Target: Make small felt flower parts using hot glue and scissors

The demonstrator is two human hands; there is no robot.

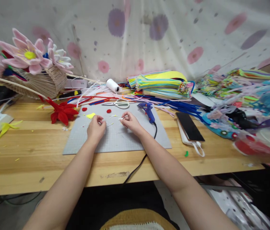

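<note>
Over the grey cutting mat [116, 142], my left hand [96, 128] is closed in a pinch. A thin pale strand [109, 125] sticks out from its fingertips towards the right. My right hand [130, 122] pinches a small white piece [120, 119], too small to make out exactly. Between and beyond the hands lie short yellow-tipped strands [113, 116]. A yellow scrap [91, 115] is just past my left hand, with red round pieces [108, 111] farther back. Scissors [119, 104] rest at the mat's far edge. A blue glue gun [146, 111] lies to the right of my right hand.
A red pipe-cleaner flower [63, 111] lies left of the mat, near pink flowers [29, 54] on a woven basket [46, 83]. Pipe-cleaner bundles [161, 84] line the back. A phone [190, 126] lies right. The glue gun's cord [138, 166] crosses the front edge.
</note>
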